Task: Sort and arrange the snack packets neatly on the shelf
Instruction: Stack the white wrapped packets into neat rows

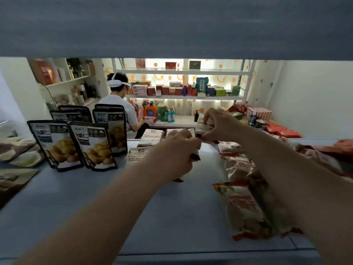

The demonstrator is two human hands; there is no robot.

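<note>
Both hands pinch snack packets (203,127): right hand (219,122) a white, red-printed one, left hand (178,152) one showing dark-red edges.

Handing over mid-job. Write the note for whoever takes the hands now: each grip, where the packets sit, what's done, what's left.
Left hand and right hand each grip a white-and-red packet, lifted at mid-back; one packet or two, unclear.
Done: black pouches stand upright in rows at left; white packets lie flat, mid-back.
Left: red-and-white packets lie in a loose overlapping line at right of the shelf; straighten them, likely.
</note>
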